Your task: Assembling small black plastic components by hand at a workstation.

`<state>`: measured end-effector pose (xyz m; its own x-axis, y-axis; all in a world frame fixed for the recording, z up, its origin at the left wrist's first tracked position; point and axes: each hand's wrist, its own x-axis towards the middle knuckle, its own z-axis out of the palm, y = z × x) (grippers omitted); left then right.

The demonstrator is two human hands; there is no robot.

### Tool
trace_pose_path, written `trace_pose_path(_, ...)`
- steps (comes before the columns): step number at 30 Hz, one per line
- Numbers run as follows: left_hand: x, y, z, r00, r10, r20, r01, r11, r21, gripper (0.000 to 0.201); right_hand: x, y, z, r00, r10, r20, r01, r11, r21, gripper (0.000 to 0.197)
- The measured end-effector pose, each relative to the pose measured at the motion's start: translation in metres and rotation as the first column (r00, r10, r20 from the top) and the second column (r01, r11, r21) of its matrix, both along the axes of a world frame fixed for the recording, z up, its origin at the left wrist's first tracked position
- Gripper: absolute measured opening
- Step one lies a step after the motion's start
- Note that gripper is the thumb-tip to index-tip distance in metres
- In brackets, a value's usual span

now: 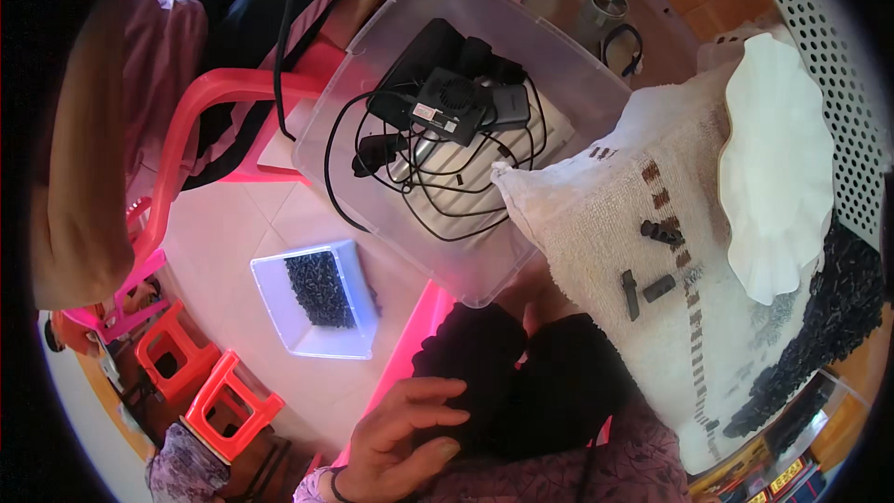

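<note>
My left hand [405, 433] hovers over my lap beside my dark-clad legs [521, 373]. Its fingers are spread and slightly bent, with nothing between them, and a dark band circles the wrist. My right hand does not show. To the right, a beige towel with brown dashes [605, 210] lies over a cushion-like shape. A few small black parts [659, 289] rest on it. Beyond them stands a white wavy-edged dish [778, 168]. Along the towel's right side a heap of small black pieces [819, 326] is spread.
Ahead is a clear plastic bin [456, 293] holding black devices and tangled cables [452, 102]. A pale box [363, 312] with black pieces stands on the floor. Red stools [237, 405] and a pink chair [200, 93] are left, near another person's arm [88, 177]. A perforated white basket [829, 56] is far right.
</note>
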<state>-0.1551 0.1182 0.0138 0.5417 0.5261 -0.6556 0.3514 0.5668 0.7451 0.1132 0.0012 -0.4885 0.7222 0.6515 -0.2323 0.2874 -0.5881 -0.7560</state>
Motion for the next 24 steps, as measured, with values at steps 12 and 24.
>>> trace_pose_path(12, -0.003, 0.008, -0.004, 0.993, -0.118, 0.027, 0.113, 0.982, 0.149, 0.022, -0.013, -0.022, -0.008, 0.996, -0.063, -0.055, 0.063, 0.998, -0.004, 0.031)
trace_pose_path(24, -0.004, -0.003, -0.006, 0.998, -0.027, 0.051, 0.021, 0.992, 0.123, 0.025, -0.015, -0.028, 0.005, 0.989, -0.12, -0.086, 0.124, 0.991, 0.046, 0.033)
